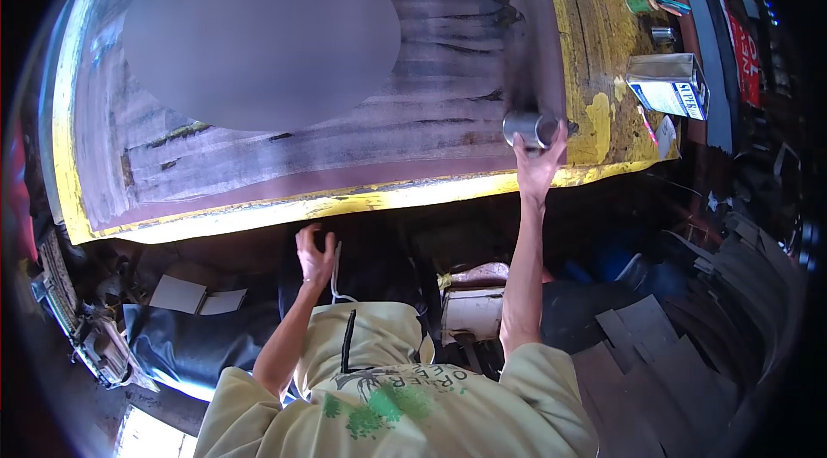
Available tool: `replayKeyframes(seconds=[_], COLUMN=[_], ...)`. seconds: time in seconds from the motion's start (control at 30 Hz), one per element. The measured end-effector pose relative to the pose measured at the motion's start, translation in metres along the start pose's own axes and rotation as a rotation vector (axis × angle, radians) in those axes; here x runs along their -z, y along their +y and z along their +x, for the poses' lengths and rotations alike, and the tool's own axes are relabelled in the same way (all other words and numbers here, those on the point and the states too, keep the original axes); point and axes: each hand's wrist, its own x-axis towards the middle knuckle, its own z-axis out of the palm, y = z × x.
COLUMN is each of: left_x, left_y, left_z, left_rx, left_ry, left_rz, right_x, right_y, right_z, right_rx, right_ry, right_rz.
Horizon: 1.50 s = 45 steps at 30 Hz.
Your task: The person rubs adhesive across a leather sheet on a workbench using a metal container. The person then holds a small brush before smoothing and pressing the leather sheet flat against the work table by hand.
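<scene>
My right hand (541, 163) grips a small metal can (529, 130) over the right part of the work table, near its front edge. The can looks like a plain silvery cylinder, and what it holds cannot be made out. Below the table's yellow front edge (345, 202), my left hand (316, 256) hovers in front of my body with loosely bent fingers apart and nothing visible in it. The tabletop carries a large dark greyish-purple sheet or surface (345, 148) with streaky smears. A smooth grey oval blur hides much of its left part.
On the table's yellow-stained right side stand a rectangular tin (665, 84), a small metal cup (662, 36) and a green pot (642, 1) with thin tools. Flat grey pieces (655, 346) are piled at lower right. White cards (178, 295) lie at lower left.
</scene>
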Motion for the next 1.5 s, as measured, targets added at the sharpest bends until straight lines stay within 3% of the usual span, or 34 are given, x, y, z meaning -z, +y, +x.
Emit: replayKeyframes(seconds=[0.03,0.1,0.17,0.23,0.27,0.37,0.47,0.63,1.13,1.37,1.5], left_x=[0.003,0.008,0.013,0.020,0.023,0.029,0.026,0.015,0.006,0.010,0.012], left_y=[-0.006,-0.022,-0.040,-0.033,-0.033,-0.028,-0.006,-0.005,-0.009,-0.009,-0.012], left_z=[0.000,-0.001,-0.004,0.002,0.008,0.020,0.035,0.050,0.051,0.052,0.052], left_rx=[0.138,0.228,0.332,0.474,0.416,0.501,0.654,0.649,0.645,0.635,0.638], left_ry=[0.033,0.123,0.138,0.231,0.267,0.220,0.212,0.229,0.234,0.179,0.159], left_rz=[-0.033,-0.057,-0.085,-0.349,-0.406,-0.787,-0.957,-0.927,-0.929,-1.008,-0.954], right_x=[-0.008,-0.020,-0.030,-0.041,-0.044,-0.054,-0.064,-0.066,-0.085,-0.047,-0.018], right_y=[-0.001,-0.014,-0.023,-0.020,-0.024,-0.027,-0.021,-0.021,-0.016,-0.020,-0.012], right_z=[0.010,0.033,0.053,0.074,0.081,0.098,0.115,0.129,0.165,0.107,0.061], right_rx=[0.000,0.269,0.266,0.324,0.253,0.298,0.349,0.237,0.396,0.254,0.397], right_ry=[-0.007,0.059,0.052,0.047,0.022,0.044,0.049,0.007,0.046,-0.111,-0.070], right_rz=[-0.006,-0.148,-0.173,-0.144,-0.157,-0.177,-0.162,-0.158,-0.190,-0.239,-0.227])
